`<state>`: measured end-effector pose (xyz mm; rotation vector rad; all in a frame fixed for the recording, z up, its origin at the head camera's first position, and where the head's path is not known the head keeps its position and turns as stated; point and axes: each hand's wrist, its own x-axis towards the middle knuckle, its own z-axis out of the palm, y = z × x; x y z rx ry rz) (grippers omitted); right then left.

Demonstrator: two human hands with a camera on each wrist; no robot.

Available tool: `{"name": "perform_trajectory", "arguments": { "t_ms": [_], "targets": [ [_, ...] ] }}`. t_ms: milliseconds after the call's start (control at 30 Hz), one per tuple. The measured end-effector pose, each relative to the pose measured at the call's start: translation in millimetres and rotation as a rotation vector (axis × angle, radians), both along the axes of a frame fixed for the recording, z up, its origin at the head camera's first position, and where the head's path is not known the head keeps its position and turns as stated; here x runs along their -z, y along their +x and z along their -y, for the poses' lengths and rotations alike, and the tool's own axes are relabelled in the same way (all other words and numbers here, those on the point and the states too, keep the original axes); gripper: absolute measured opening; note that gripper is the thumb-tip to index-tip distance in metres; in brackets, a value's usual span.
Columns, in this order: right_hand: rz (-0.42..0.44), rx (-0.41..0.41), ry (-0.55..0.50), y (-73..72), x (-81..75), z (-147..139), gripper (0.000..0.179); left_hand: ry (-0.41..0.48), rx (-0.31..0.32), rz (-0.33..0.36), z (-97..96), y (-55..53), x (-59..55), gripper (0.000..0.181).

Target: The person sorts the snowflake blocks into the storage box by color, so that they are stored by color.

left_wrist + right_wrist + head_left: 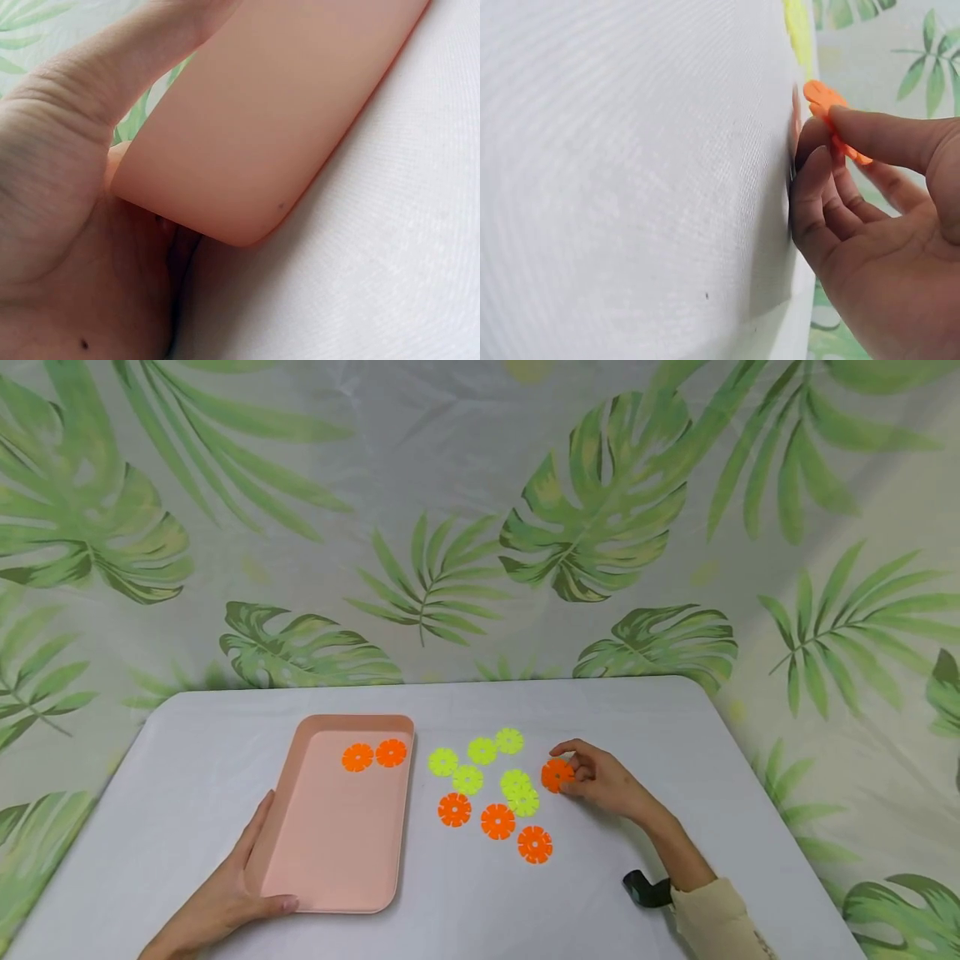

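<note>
My left hand (213, 897) grips the near left corner of a pink rectangular tray (330, 839), thumb at the near edge and fingers along the left side. Two orange notched plastic discs (357, 758) lie in the tray's far right part. Between thumb and fingers, my right hand (606, 779) pinches another orange notched disc (553, 775), seen nearly edge-on and close to the white tabletop in the right wrist view (821, 97). Left of that hand lie several yellow-green notched discs (443, 762), two of them overlapping. Nearer me are more orange discs (498, 822) in a slanting row.
A white cloth covers the table (600, 910). By the right sleeve (716, 914) is a black curved object (643, 890). Behind the table's far edge hangs a leaf-patterned cloth (450, 485).
</note>
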<state>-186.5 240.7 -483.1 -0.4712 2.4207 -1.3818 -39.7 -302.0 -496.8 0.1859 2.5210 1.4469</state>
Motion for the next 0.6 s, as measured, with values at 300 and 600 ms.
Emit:
{"name": "perform_trajectory", "arguments": {
  "t_ms": [300, 600],
  "targets": [
    [0.051, 0.016, -0.093, -2.8, 2.0, 11.6, 0.041, 0.089, -0.022, 0.061, -3.3, 0.5, -3.8, 0.131],
    [0.072, 0.035, -0.141, -10.7, -1.6, 32.0, 0.039, 0.079, -0.017, 0.037, -1.2, 1.7, -1.5, 0.131]
  ]
}}
